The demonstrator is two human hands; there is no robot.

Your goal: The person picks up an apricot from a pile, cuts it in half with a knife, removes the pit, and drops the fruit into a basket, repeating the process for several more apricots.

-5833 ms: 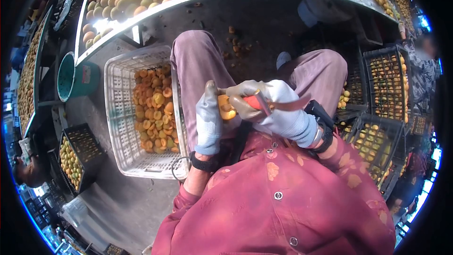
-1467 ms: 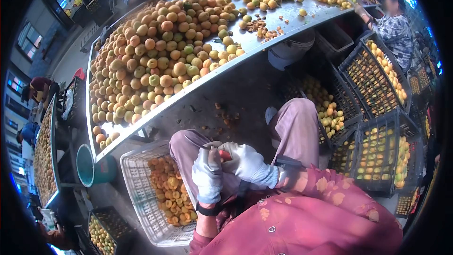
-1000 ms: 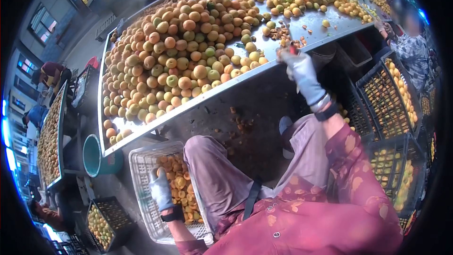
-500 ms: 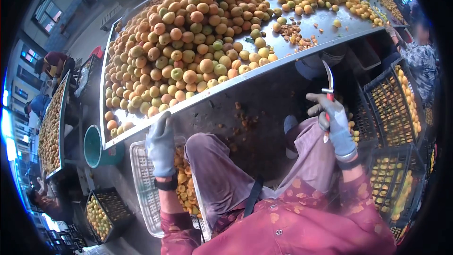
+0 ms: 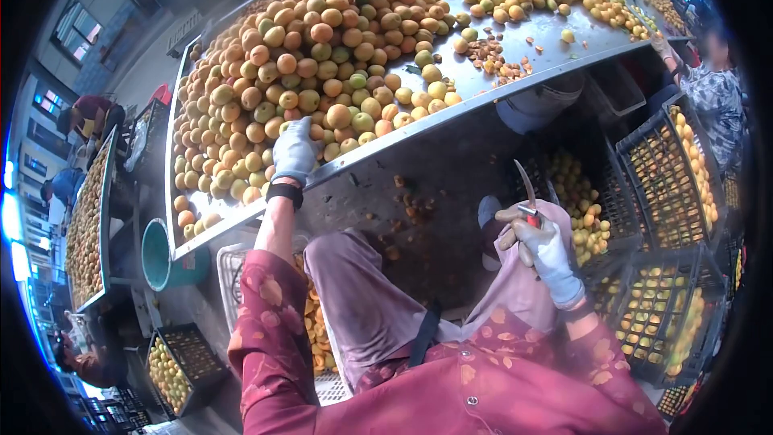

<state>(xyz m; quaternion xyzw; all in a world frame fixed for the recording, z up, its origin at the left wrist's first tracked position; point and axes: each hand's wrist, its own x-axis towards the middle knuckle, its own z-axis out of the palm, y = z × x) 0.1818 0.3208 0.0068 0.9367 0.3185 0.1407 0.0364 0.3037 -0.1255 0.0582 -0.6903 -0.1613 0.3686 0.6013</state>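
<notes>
Apricots (image 5: 310, 72) meet the left hand (image 5: 296, 151), grip unclear; the right hand (image 5: 545, 248) clasps a knife (image 5: 527, 186).

A fruit-handling workshop.
A broad silver metal table (image 5: 547, 39) across the upper frame bears heaped round orange-yellow fruit (image 5: 282, 72); another long, fruit-covered table (image 5: 106, 209) stands at left, black lattice plastic crates (image 5: 616, 193) of fruit at right, and a person in a grey-and-white patterned top (image 5: 713, 105) upper right.
</notes>
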